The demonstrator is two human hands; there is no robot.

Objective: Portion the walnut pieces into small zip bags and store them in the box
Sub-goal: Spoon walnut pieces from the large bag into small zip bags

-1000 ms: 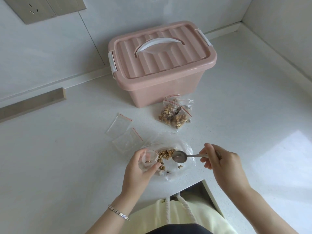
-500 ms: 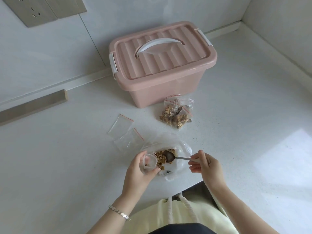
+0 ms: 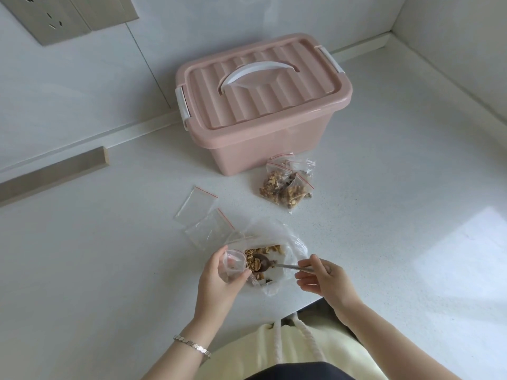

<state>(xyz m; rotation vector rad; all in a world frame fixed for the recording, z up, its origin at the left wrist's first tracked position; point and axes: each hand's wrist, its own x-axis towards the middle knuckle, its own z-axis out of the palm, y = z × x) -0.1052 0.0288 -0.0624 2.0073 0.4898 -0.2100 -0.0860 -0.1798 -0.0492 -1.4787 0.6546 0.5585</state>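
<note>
Head view: spoon [image 3: 278, 265] has dipped into walnut pieces [image 3: 253, 263], right hand [image 3: 327, 281] pinching it; left hand [image 3: 218, 285] grips zip bag [image 3: 233, 264].

Left hand [image 3: 219, 283] grips a small zip bag [image 3: 233, 266] at its open mouth, right hand [image 3: 326, 281] pinches a spoon [image 3: 288, 266] handle, forearms angle inward

Soft, even daylight fills a bright wide-angle view from above. A sunlit patch glows on the white speckled countertop [image 3: 463, 259] at four o'clock, nearly washed out. The pink ribbed plastic storage box [image 3: 263, 149] at twelve o'clock casts a faint, soft shadow toward nine o'clock. The crumpled clear plastic bag [image 3: 290, 242] near centre shows pale sheen. Straight edges of the pale wall [image 3: 82, 91] lean toward the corners; detail is slightly soft throughout.
</note>
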